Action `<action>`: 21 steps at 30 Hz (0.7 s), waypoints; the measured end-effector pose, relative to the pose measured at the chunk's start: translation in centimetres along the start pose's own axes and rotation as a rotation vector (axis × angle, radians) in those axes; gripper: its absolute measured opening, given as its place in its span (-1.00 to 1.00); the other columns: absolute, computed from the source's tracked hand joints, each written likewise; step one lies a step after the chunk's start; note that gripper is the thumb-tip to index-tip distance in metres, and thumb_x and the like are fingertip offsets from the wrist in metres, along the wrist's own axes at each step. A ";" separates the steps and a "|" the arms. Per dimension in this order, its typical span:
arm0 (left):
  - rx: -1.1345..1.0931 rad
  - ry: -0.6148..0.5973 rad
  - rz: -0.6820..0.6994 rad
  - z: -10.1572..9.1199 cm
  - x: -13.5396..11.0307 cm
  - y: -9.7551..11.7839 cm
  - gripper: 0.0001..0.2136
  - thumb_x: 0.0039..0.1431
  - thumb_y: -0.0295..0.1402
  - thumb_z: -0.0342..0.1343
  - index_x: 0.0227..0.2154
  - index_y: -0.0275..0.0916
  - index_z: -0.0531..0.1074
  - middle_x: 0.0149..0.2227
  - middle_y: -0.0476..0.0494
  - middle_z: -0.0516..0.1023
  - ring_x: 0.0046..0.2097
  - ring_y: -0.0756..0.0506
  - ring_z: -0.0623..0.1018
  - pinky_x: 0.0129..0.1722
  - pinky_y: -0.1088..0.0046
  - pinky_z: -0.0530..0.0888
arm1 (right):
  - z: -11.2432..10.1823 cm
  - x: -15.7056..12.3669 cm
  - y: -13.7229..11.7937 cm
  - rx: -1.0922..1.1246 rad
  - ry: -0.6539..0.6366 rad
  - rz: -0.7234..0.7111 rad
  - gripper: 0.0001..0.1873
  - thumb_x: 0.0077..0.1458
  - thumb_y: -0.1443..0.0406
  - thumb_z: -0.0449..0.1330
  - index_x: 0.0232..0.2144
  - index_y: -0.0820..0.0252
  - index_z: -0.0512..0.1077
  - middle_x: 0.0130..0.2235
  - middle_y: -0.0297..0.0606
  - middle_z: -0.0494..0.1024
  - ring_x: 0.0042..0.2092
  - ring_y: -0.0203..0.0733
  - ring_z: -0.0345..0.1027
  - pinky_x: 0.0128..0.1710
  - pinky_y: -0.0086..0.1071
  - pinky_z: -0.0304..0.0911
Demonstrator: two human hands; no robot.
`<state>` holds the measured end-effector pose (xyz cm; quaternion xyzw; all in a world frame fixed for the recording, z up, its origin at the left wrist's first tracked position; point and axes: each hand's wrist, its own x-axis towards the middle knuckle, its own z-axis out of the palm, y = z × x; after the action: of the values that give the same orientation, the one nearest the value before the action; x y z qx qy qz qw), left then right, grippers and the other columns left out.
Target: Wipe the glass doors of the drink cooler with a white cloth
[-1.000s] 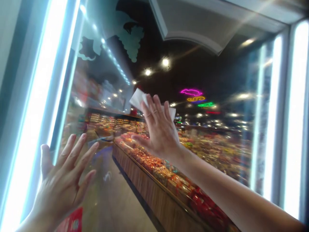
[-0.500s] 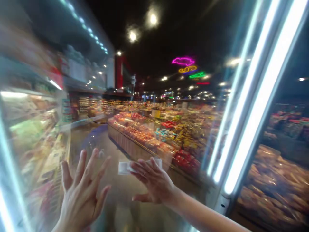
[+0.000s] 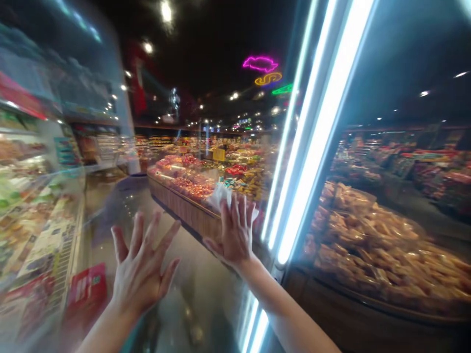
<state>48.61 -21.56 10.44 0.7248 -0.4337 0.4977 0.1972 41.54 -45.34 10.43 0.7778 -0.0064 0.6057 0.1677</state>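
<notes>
My left hand (image 3: 142,272) is open, its fingers spread and its palm facing away from me, flat against what looks like a clear glass pane (image 3: 191,299). To its right and a little higher, my right hand (image 3: 235,235) presses a crumpled white tissue (image 3: 220,195) to the same pane. The fingers of that hand point up and lie flat over the tissue, which sticks out on both sides of them. Just right of the right hand runs the pane's edge, with bright white light tubes (image 3: 324,122) along it.
Beyond the glass stands a wood-sided display island (image 3: 180,201) heaped with wrapped goods. Bagged goods (image 3: 390,245) fill a counter at the right. Blurred chilled shelves (image 3: 33,220) line the left, near a red sign (image 3: 88,284). Neon signs (image 3: 260,63) hang above.
My right hand has moved up with the tissue, and its fingers have turned from pointing left to pointing up. My view has swung right, so the light tubes stand further left.
</notes>
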 end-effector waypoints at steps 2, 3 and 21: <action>-0.026 -0.010 -0.025 0.9 0.7 1.5 -0.28 0.31 -0.27 0.02 0.46 0.18 -0.13 0.54 0.03 -0.14 0.54 -0.33 -0.20 0.46 -0.25 -0.33 | -0.2 0.5 1.5 0.003 0.008 0.102 0.03 0.34 -0.19 -0.16 0.50 0.38 -0.39 0.51 0.17 -0.15 0.53 0.29 -0.50 0.40 0.33 -0.14; -0.035 -0.028 -0.047 1.3 1.0 2.2 -0.29 0.31 -0.28 0.02 0.45 0.17 -0.11 0.53 0.02 -0.09 0.54 -0.33 -0.20 0.46 -0.26 -0.32 | -0.3 0.2 2.0 0.008 0.009 0.134 0.02 0.34 -0.19 -0.18 0.50 0.38 -0.40 0.51 0.17 -0.18 0.53 0.30 -0.50 0.39 0.34 -0.11; 0.003 -0.096 -0.079 2.4 -1.3 3.3 -0.29 0.29 -0.10 0.15 0.42 0.24 -0.04 0.52 0.00 -0.02 0.54 -0.34 -0.14 0.44 -0.22 -0.40 | 1.3 -5.5 1.4 0.042 0.005 0.111 0.01 0.27 -0.05 0.05 0.50 0.36 -0.25 0.47 0.23 0.01 0.51 0.38 -0.30 0.32 0.45 -0.07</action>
<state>47.02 -24.52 7.78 0.7647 -0.4129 0.4550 0.1944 40.96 -48.05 5.27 0.7782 -0.0361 0.6159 0.1175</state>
